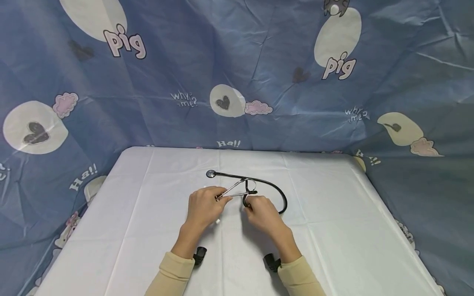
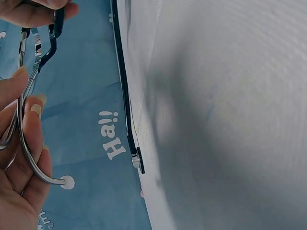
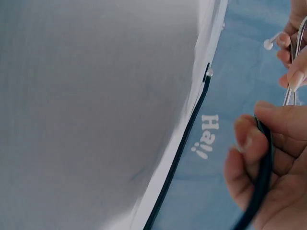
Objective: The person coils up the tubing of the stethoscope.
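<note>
A stethoscope with black tubing (image 1: pixel 275 187) lies partly on the white table, its round chest piece (image 1: pixel 211 174) at the back left. My left hand (image 1: pixel 203 207) grips the metal ear tubes (image 1: pixel 233 187) near the earpiece ends. In the left wrist view, a white ear tip (image 2: pixel 68 182) sticks out past the curled fingers (image 2: pixel 34 136). Close by on the right, my right hand (image 1: pixel 263 213) pinches the black tubing (image 3: pixel 263 184) between thumb and fingers, near where it joins the metal tubes. The right palm covers part of the tubing in the head view.
The white-covered table (image 1: pixel 148 246) stretches around both hands. Behind it and at the sides hangs a blue printed cloth (image 1: pixel 289 49). A black camera mount (image 1: pixel 200 255) sits at the left wrist, and another black mount (image 1: pixel 272 262) at the right wrist.
</note>
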The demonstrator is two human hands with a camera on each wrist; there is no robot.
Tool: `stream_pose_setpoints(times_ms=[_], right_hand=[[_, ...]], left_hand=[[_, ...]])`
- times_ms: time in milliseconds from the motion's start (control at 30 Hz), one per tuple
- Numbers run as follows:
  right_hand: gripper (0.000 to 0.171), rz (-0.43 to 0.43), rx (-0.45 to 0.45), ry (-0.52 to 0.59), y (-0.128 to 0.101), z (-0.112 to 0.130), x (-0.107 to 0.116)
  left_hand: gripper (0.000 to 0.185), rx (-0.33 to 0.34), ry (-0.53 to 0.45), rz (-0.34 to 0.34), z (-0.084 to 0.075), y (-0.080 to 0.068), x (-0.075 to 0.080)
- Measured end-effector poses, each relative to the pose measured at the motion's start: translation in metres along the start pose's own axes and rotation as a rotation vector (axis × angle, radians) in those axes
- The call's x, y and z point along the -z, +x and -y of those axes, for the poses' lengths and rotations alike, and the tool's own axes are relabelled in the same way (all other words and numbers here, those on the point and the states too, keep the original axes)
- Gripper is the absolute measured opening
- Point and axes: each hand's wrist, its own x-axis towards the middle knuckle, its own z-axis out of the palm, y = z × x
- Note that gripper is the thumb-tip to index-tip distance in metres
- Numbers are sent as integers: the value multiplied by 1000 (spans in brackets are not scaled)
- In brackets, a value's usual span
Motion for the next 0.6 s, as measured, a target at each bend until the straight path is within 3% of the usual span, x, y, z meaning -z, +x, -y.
stream_pose_setpoints(times_ms=[367,600], right_hand=[[30,-14,78,-164,-5,17,1],[32,-21,115,-195,-6,26,3]], left_hand=[[14,-35,64,-18,-2,1,-4],[11,-45,73,-1,-3,-2,-9]])
